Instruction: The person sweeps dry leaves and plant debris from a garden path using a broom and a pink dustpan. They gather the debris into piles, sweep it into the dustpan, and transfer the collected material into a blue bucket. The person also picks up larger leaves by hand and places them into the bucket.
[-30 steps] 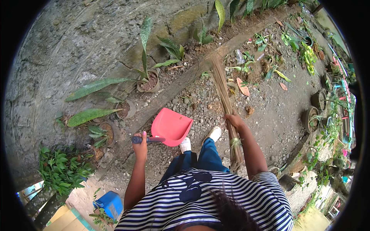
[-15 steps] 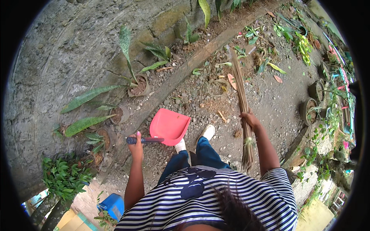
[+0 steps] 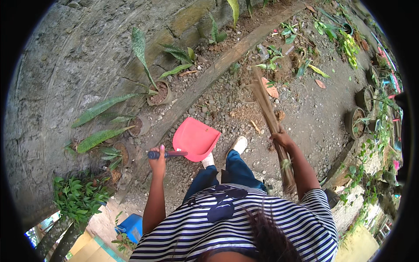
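Note:
My left hand [image 3: 157, 162] is wrapped round the dark handle of a pink dustpan [image 3: 194, 137], whose pan hangs just ahead of my shoes. In my right hand [image 3: 283, 139] I grip a stick broom [image 3: 269, 109] of thin brown bristles, bound near its lower end. Its bristle tips, blurred by motion, reach over the gravelly soil ahead. Close to the tips lie a large reddish-brown dry leaf [image 3: 270, 88] and clumps of brown plant debris [image 3: 279, 115]. A small yellowish twig [image 3: 255, 127] rests on the gravel left of the broom.
A wooden plank [image 3: 209, 76] runs diagonally along the left, with potted snake plants [image 3: 160, 93] between it and a rough concrete wall [image 3: 83, 56]. Green cuttings [image 3: 273, 56] lie farther ahead. Pots [image 3: 355, 122] line the right side. A blue container [image 3: 131, 227] stands behind on the left.
The broom's bristle end has swept a little toward me and left, and dry debris has shifted near it. My left hand still holds the dustpan in much the same place.

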Available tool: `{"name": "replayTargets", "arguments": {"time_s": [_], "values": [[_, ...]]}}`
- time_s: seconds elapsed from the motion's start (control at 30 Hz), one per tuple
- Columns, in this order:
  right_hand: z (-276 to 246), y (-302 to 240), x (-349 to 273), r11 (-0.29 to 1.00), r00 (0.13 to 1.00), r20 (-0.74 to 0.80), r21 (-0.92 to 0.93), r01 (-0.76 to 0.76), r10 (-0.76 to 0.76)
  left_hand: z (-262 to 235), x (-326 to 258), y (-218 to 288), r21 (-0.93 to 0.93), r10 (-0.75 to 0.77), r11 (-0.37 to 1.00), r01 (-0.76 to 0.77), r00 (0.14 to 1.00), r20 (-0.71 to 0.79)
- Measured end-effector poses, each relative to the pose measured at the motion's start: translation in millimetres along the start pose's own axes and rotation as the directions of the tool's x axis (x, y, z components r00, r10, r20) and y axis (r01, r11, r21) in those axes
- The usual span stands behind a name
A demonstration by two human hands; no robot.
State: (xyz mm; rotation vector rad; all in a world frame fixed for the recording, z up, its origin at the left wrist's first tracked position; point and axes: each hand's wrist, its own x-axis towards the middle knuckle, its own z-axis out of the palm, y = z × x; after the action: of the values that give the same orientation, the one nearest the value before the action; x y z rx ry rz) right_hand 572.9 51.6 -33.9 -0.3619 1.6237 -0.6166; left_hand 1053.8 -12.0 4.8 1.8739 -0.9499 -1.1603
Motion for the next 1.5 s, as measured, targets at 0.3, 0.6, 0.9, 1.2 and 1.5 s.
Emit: {"name": "replayTargets", "arguments": {"time_s": [0.3, 0.6, 0.9, 1.2, 1.5], "values": [[57.7, 21.3, -56.7, 0.955, 0.848, 0.444, -0.069, -0.289, 0.289, 28.6, -17.7, 27.7, 0.027, 0.059, 0.998, -0.057, 0.997, -0.056], [14.0, 9.1, -20.4, 1.0, 0.997, 0.068, 0.011, -0.022, 0.021, 25.5, -10.2, 26.4, -0.008, 0.047, 0.999, -0.047, 0.998, -0.033], [-34.1, 48.3, -59.1, 0.962, 0.963, 0.139, -0.18, -0.206, 0.232, 50.8, 5.8, 23.8, 0.039, 0.092, 0.995, -0.092, 0.996, 0.0], [-101.0, -11.3, -66.0, 0.998, 0.963, -0.267, 0.062, -0.028, 0.043, 75.7, 0.9, 46.8, -0.074, 0.066, 0.995, -0.066, 0.998, 0.0], [-43.3, 51.2, 6.3, 0.97, 0.988, 0.15, -0.234, 0.065, -0.03, 106.1, 17.8, 60.9, -0.06, 0.121, 0.991, -0.12, 0.993, 0.01]]}}
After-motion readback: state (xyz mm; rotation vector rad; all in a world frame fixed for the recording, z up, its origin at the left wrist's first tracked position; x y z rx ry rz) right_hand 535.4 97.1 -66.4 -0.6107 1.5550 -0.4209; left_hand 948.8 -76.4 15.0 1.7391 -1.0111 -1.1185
